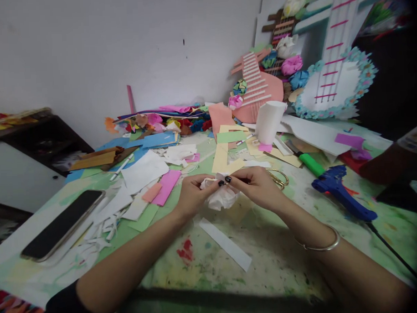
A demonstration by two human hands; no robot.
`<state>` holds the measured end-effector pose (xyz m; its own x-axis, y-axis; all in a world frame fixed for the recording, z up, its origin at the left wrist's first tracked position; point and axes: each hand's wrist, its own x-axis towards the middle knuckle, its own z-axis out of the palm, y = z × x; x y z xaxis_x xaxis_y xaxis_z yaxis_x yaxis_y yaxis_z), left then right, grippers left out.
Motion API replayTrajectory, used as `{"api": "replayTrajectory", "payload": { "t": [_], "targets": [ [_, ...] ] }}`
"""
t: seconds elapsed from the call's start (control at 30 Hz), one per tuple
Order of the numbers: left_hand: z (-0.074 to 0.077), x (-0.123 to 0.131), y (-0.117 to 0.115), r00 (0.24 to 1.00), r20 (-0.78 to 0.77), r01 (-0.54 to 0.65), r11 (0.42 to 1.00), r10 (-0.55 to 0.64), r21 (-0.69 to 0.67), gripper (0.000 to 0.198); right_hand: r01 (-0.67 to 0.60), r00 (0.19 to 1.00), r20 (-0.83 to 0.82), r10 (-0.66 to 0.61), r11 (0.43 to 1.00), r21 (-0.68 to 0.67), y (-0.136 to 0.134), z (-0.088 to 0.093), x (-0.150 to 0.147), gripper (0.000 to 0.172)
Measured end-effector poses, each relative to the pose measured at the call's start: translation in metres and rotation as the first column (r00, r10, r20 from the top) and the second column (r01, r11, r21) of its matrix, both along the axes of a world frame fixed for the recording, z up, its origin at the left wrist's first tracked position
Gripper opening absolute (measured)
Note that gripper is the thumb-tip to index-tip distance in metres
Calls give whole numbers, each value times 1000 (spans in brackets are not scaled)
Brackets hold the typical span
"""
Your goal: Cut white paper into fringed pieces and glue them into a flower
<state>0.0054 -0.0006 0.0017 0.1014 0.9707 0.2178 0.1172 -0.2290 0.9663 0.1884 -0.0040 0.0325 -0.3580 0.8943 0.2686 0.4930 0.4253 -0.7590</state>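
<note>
Pinching crumpled paper (223, 200) at frame centre with fingers of left hand (192, 194) and right hand (259, 186); having room around the strip (225, 245) toward the tabletop (282, 263) edge, lower centre; working between phone (63, 225), left, and glue gun (348, 197), right.

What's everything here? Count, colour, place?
Crumpled paper: one, white, centre
Table: one, green, underneath
Paper strip: one, white, near side
Paper scraps: many, mixed, across table
Phone: one, black, left
Scissors: one, gold, centre right
Glue gun: one, blue, right
Tool: one, green handle, right
Roll: one, white, back
Guitar cutouts: three, pink, brown, white, back right
Paper flowers: many, mixed, back
Cabinet: one, white door, far left
Bracelet: one, silver, right arm
Left hand: one, dark nails, on paper
Right hand: one, dark nails, on paper
</note>
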Motion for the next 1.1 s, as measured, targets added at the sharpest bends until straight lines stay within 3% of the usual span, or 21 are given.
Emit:
{"api": "replayTrajectory", "payload": {
  "t": [0.27, 0.67, 1.1],
  "targets": [
    [-1, 0, 1, 998, -4, 57, 998, -57, 3, 24, 34, 999, 34, -34, 999, 0, 6, -7, 4, 29],
    [-1, 4, -1, 984, 179, 49, 989, -24, -137, 25, 73, 968, -234, -93, 993, -92, 2, -6, 1, 18],
    [-5, 5, -1, 961, 271, 106, 980, -57, -167, 22, 74, 978, -194, -77, 997, -24, -1, -4, 0, 15]
  ]
}}
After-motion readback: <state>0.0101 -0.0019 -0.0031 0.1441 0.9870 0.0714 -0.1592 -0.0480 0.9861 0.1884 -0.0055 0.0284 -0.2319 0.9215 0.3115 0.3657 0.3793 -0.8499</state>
